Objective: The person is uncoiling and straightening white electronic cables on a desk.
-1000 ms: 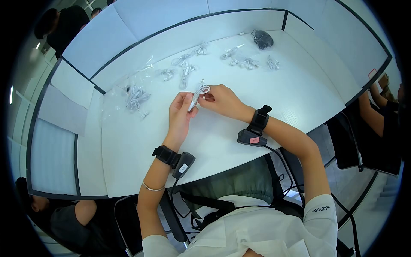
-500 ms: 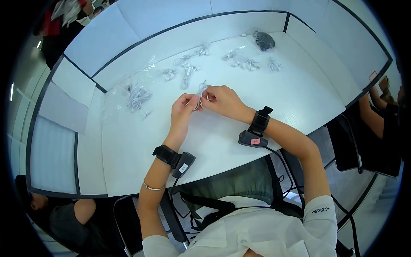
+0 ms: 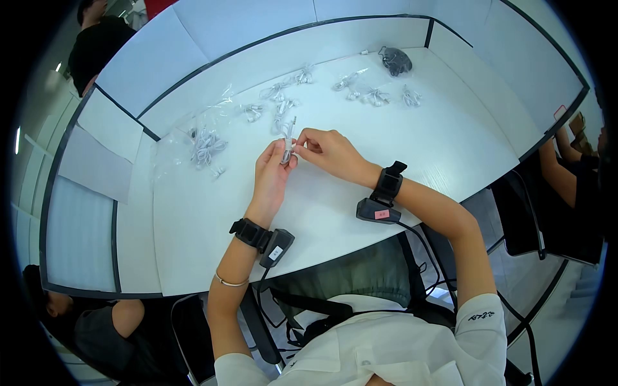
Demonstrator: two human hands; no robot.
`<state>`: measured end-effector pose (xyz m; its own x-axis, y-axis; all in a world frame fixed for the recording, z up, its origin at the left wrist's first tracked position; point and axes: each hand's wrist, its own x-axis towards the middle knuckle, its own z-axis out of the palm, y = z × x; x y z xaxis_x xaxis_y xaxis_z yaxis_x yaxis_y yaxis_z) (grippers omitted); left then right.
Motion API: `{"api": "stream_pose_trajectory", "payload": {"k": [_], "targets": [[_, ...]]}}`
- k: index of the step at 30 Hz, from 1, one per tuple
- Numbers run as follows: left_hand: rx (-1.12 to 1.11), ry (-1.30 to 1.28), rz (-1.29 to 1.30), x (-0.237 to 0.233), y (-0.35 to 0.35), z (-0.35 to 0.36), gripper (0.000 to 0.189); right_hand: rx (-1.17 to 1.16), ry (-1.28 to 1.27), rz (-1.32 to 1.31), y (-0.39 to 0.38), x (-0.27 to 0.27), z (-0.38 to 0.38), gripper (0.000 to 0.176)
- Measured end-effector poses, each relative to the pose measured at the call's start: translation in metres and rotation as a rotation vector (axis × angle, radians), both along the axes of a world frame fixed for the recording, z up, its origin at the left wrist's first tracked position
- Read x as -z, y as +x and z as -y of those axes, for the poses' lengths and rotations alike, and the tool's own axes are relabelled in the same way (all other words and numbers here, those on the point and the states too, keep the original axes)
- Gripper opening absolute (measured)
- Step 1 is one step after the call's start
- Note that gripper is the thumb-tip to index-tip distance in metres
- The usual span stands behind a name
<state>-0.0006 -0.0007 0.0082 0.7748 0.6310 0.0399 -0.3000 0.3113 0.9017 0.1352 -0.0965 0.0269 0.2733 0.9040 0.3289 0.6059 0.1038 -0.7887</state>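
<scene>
Both hands meet over the middle of the white table (image 3: 412, 148). My left hand (image 3: 271, 172) pinches a coiled white cable (image 3: 288, 143), which stands upright with its plug end pointing away from me. My right hand (image 3: 325, 151) grips the same cable from the right, fingertips touching the coil. Each wrist carries a black strap with a small black device and a cord.
Several white cable bundles (image 3: 278, 106) lie scattered across the far half of the table, with a larger pile on clear plastic bags (image 3: 205, 145) at the left. A black bundle (image 3: 395, 60) sits at the far right corner. White partitions ring the table; other people sit around it.
The cable's loop, seen loose above my fingers a second ago, is now gathered tight and upright between both hands. The hands have shifted slightly left.
</scene>
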Motion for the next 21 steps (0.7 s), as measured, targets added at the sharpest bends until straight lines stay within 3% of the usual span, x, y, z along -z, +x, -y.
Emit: {"api": "stream_pose_trajectory", "payload": {"k": [9,21], "targets": [[-0.087,-0.088,0.044,-0.003,0.003,0.005,0.026,0.002,0.008,0.046,-0.002,-0.002,0.001,0.021],[0.016,-0.073,0.006,-0.003,-0.001,-0.003,0.023,-0.035,0.062,-0.004,-0.004,-0.004,0.002,0.018]]}}
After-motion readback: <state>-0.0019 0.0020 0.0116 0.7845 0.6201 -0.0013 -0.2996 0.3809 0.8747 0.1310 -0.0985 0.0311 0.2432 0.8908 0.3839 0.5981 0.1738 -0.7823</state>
